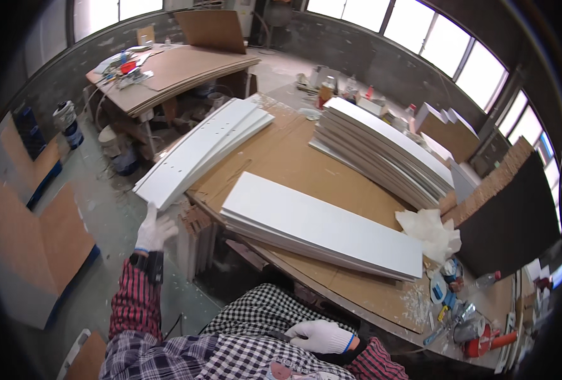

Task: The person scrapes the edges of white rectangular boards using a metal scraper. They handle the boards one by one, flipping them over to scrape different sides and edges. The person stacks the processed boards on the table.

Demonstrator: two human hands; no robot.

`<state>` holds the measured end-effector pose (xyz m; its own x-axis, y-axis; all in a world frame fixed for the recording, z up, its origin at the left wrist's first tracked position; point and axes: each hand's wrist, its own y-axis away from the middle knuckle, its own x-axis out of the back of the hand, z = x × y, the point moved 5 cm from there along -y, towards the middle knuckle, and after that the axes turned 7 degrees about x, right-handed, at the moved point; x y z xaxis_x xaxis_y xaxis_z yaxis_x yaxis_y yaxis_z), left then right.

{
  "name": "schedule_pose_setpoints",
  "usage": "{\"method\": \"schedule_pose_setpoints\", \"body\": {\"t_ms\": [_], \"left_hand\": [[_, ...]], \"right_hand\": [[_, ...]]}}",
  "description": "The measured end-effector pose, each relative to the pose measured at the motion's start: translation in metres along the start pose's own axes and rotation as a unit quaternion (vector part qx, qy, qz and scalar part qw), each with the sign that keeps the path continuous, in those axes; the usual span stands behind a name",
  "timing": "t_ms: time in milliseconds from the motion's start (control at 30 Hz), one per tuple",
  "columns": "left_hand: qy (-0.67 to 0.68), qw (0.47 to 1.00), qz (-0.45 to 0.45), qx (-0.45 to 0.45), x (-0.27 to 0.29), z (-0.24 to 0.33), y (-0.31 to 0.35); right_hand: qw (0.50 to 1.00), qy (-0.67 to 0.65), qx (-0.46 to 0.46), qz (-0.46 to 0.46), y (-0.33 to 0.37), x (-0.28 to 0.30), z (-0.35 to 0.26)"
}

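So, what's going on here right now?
The person's gloved left hand is at the near end of a stack of white boards, dotted with dark spots on top, on the left of a brown-topped table; I can't tell whether it grips them. The gloved right hand is down at the checked clothing, with no board in it. A second stack lies along the table's near side, and a taller stack sits toward the back right.
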<state>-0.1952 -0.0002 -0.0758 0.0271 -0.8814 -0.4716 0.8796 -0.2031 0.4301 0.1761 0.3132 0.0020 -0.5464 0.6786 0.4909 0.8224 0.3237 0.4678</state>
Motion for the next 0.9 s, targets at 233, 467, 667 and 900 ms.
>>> {"method": "schedule_pose_setpoints", "body": {"t_ms": [233, 467, 667, 900], "left_hand": [[-0.315, 0.93, -0.094, -0.164, -0.116, -0.024, 0.069], [-0.546, 0.798, -0.035, -0.251, -0.188, -0.02, 0.082], [-0.503, 0.833, -0.045, -0.224, -0.176, -0.022, 0.099], [-0.237, 0.958, -0.154, -0.055, -0.156, -0.045, 0.141]], "right_hand": [[0.904, 0.005, -0.04, 0.426, 0.067, 0.101, 0.009], [0.717, 0.205, -0.32, 0.585, 0.162, 0.178, 0.079], [0.688, 0.232, -0.495, 0.477, 0.155, 0.225, 0.128], [0.743, 0.321, -0.428, 0.403, 0.014, 0.219, 0.044]]}}
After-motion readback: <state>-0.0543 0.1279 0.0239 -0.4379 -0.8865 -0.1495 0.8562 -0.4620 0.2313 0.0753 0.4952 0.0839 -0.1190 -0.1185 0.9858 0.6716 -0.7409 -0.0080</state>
